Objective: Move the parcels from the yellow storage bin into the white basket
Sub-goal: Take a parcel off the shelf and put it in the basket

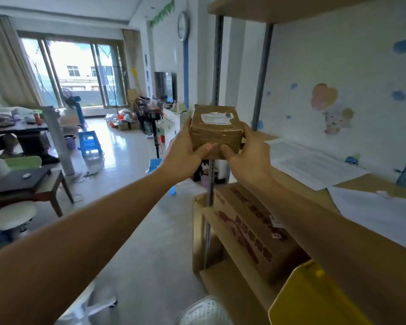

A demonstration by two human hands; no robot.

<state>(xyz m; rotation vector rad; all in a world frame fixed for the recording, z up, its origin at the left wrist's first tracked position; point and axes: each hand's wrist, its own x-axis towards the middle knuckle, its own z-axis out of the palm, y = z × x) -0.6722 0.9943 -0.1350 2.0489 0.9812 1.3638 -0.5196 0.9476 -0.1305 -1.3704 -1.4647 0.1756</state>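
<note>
A shelf [291, 181] at right carries white papers [314, 165] and, lower down, a red-printed carton [251, 231]; across the room stand a fan [148, 118], a blue stool [89, 141] and a wall clock [182, 25]

Bright sliding glass doors [80, 73] at ten o'clock, beige curtains [7, 64] beside; glossy pale floor [117, 146]; blue stool [89, 141] centre-left; wall clock [182, 25] at twelve; metal shelving [263, 73] rightward.

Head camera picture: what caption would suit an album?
Both hands, left and right, hold a taped brown parcel beside a shelf.
</note>
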